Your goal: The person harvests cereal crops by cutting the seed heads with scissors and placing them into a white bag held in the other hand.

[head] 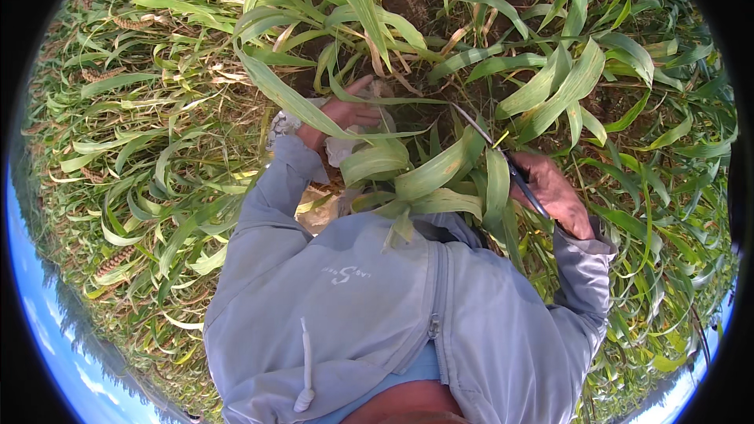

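Observation:
My right hand (545,191) is closed round the dark handles of a pair of scissors (492,144), whose long blades point up and left among the leaves. On the left, my left hand (341,115) reaches out with its index finger extended, over a crumpled whitish plastic bag (340,150). Leaves partly cover this hand, and whether it grips the bag cannot be told. Broad green leaves (439,174) of a cereal plant arch between my hands and close to my jacket. A thin yellow-green piece (500,139) lies across the scissors near their pivot.
Dense leafy stalks (548,82) stand in front and at the right. Brown seed heads (115,260) and dry, bent leaves show at the left. Dark soil (412,6) is visible between the plants ahead. A pale, bag-like thing (318,209) lies below my left forearm.

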